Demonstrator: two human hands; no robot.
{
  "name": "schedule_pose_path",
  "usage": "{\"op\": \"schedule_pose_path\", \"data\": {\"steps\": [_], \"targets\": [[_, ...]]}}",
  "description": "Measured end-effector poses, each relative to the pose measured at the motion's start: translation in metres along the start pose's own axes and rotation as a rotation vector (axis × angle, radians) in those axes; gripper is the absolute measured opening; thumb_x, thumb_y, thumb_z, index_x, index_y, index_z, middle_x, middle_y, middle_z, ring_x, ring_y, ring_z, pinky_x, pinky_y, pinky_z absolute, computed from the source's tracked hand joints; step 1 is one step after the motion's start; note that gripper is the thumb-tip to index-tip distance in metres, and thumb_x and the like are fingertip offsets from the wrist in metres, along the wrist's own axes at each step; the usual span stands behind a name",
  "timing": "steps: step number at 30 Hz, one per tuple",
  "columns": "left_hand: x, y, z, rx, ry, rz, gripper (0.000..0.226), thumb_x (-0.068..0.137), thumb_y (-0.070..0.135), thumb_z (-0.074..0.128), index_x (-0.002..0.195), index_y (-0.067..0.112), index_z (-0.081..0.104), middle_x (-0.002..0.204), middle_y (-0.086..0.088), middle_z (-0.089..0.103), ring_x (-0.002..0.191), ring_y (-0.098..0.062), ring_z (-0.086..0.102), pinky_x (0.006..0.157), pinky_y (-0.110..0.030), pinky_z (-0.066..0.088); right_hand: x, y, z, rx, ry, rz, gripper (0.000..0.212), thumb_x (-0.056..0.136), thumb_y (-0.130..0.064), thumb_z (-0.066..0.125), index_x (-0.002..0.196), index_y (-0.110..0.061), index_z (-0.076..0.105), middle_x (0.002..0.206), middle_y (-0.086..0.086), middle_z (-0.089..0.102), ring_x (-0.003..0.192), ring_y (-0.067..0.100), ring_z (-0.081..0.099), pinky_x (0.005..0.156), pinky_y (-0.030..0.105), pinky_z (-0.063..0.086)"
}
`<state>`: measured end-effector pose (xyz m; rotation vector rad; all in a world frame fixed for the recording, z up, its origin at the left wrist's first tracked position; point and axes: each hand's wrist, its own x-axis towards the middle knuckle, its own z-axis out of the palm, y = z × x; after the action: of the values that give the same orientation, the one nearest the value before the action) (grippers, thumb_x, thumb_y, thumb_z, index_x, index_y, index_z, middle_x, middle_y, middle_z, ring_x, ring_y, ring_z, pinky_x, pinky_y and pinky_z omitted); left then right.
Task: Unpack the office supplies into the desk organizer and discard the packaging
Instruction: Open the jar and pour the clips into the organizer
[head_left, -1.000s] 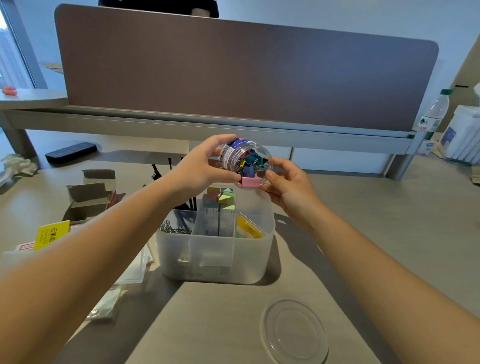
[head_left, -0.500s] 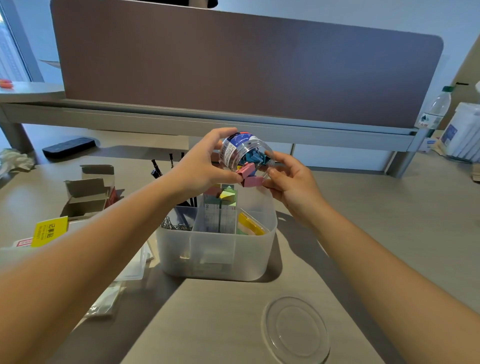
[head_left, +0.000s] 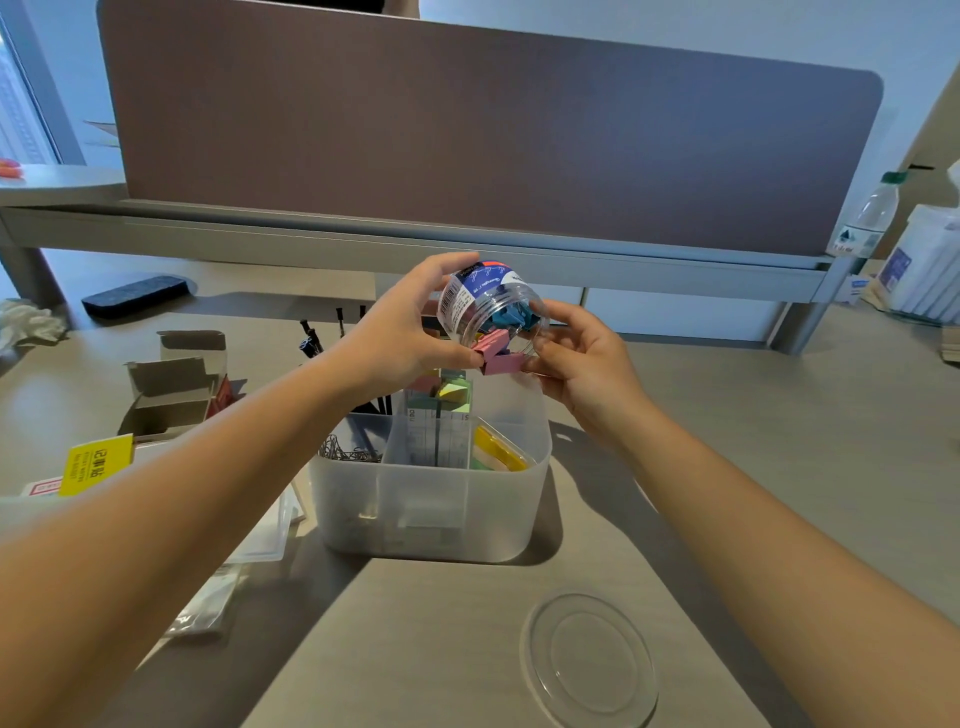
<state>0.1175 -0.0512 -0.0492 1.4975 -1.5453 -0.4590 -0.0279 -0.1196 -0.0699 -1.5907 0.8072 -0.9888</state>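
Left hand (head_left: 410, 332) wraps the clear plastic jar (head_left: 488, 306) from the left side, fingers closed around its wall, jar tipped with its open mouth facing down and toward the camera, held above the back of the desk organizer (head_left: 431, 499). Right hand (head_left: 582, 358) is at the jar mouth, thumb and fingertips pinched on a pink binder clip (head_left: 501, 362) that sits just below the rim; a second pink clip (head_left: 488, 342) pokes out of the mouth beside it, touching the left thumb. Blue clips (head_left: 511, 318) are visible inside the jar through the wall. Organizer is a translucent compartmented bin on the desk (head_left: 753, 441), directly under both hands. Its left compartment holds paper clips (head_left: 345, 453); middle compartment holds coloured sticky notes (head_left: 441, 402); right compartment has yellow items (head_left: 498, 449), exact kind unclear. Black pens (head_left: 311, 340) stand at the back left, partly hidden by the left forearm. Clear round lid (head_left: 589, 660) lies flat on the desk, near the camera, well apart from the jar. Open cardboard box (head_left: 171, 384) and a yellow-labelled pack (head_left: 96, 462) sit left of the organizer. Water bottle (head_left: 867, 215) stands far right by the partition (head_left: 467, 130).
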Motion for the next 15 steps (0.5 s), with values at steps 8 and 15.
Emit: {"op": "schedule_pose_path", "data": {"steps": [8, 15], "targets": [[0.0002, -0.0025, -0.0014, -0.024, 0.008, -0.005, 0.073, 0.075, 0.005, 0.066, 0.134, 0.029, 0.031, 0.140, -0.002, 0.037, 0.113, -0.009, 0.041, 0.060, -0.009, 0.048, 0.0019, 0.0015, 0.0013, 0.011, -0.003, 0.004, 0.034, 0.091, -0.003, 0.041, 0.121, -0.018, 0.048, 0.108, -0.001, 0.053, 0.103, 0.020, 0.059, 0.067, 0.020, 0.053], [-0.0004, -0.0028, -0.0020, -0.077, 0.019, 0.000, 0.065, 0.079, 0.005, 0.061, 0.134, 0.027, 0.034, 0.139, -0.004, 0.039, 0.118, -0.016, 0.044, 0.074, -0.018, 0.048, 0.0028, 0.0011, 0.0026, 0.020, -0.013, 0.010, 0.035, 0.091, -0.002, 0.042, 0.122, -0.017, 0.048, 0.109, 0.001, 0.054, 0.099, 0.018, 0.058, 0.063, 0.018, 0.053]]}}
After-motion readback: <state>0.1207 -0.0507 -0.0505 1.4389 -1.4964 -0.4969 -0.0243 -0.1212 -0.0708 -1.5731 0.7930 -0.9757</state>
